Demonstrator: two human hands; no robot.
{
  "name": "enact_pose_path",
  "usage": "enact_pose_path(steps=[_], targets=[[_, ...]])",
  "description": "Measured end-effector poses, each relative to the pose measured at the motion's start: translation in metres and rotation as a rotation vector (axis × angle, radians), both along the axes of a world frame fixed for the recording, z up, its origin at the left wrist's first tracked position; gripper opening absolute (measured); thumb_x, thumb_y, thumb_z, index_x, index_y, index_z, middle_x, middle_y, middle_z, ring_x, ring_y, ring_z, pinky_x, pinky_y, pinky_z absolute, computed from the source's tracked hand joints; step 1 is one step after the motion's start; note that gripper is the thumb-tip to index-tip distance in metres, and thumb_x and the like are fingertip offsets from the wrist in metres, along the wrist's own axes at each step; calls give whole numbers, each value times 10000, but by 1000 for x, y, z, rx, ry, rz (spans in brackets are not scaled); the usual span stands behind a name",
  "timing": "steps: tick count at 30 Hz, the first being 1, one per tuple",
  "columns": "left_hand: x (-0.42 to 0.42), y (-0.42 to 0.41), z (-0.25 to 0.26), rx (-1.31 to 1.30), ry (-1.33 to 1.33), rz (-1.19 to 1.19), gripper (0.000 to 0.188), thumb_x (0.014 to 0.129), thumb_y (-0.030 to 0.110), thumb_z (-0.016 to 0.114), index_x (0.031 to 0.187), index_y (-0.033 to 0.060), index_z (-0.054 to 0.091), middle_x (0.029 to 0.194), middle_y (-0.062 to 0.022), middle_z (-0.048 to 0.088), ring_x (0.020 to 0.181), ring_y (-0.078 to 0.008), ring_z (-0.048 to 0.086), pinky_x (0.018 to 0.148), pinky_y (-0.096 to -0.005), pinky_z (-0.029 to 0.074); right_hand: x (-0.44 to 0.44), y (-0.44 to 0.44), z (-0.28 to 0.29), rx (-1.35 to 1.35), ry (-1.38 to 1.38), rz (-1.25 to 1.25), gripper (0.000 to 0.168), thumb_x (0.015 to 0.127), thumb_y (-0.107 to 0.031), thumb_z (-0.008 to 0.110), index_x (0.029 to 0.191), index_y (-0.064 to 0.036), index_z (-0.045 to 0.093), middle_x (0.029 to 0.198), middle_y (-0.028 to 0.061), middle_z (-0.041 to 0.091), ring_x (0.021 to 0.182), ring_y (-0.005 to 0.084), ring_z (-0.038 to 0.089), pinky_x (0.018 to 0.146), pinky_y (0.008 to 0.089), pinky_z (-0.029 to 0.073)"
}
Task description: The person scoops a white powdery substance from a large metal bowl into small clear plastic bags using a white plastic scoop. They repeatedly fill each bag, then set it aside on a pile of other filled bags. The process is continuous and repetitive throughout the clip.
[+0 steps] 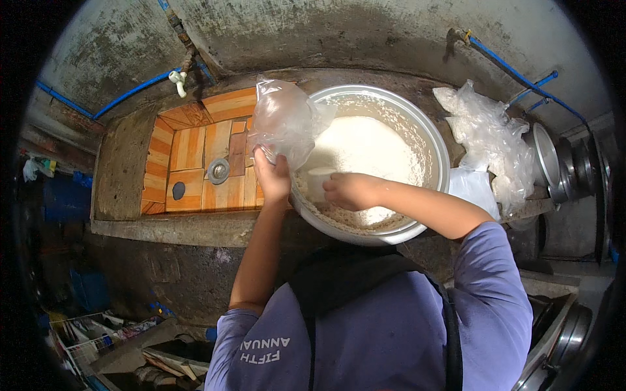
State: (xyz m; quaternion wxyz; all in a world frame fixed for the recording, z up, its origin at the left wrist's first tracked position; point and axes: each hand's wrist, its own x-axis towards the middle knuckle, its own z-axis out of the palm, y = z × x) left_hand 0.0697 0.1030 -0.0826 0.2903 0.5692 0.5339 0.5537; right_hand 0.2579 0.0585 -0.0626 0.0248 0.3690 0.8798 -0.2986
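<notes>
My left hand grips the lower edge of a clear plastic bag. The bag is puffed out, and one side reaches over the rim of a large round metal pot. Inside the pot lies a pale white food mass, too bright to identify, with grainy bits stuck to the walls. My right hand is down in the near left part of the pot. Its fingers close on the side of a whitish cup or scoop, whose contents I cannot make out.
A tiled sink with a metal drain lies left of the pot, below a white tap. On the right, clear bags of whitish stuff sit beside flat plastic bags. Metal pots stand farther right.
</notes>
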Motion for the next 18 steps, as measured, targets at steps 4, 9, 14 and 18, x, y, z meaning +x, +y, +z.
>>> enact_pose_path(steps=[4,9,14,18], targets=[[-2,0,-5,-3,1,-8,303,702,10,468,1002,-20,441,927,-180,516,857,-290,509,782,-368,396,23,-32,37,72,54,-10,183,747,-165,531,889,-52,555,915,105,510,828,280,506,716,380,438],[-2,1,-9,29,-116,-33,294,707,-27,448,1001,-29,440,938,-172,513,863,-287,502,794,-349,387,57,-34,96,720,12,153,156,632,-144,569,775,-89,535,832,54,499,735,218,480,650,299,440],[-3,11,-19,103,-86,-77,298,724,-59,434,1021,-28,433,954,-172,512,885,-287,498,799,-338,383,82,-34,86,913,32,-263,92,664,-111,558,740,-70,526,819,62,494,752,222,471,656,311,438],[-1,8,-11,94,-27,-51,296,727,-55,444,1021,-29,432,946,-180,508,900,-304,493,801,-352,383,95,-18,8,533,-219,-150,101,713,-112,534,780,-38,553,846,94,509,796,240,487,705,346,450]])
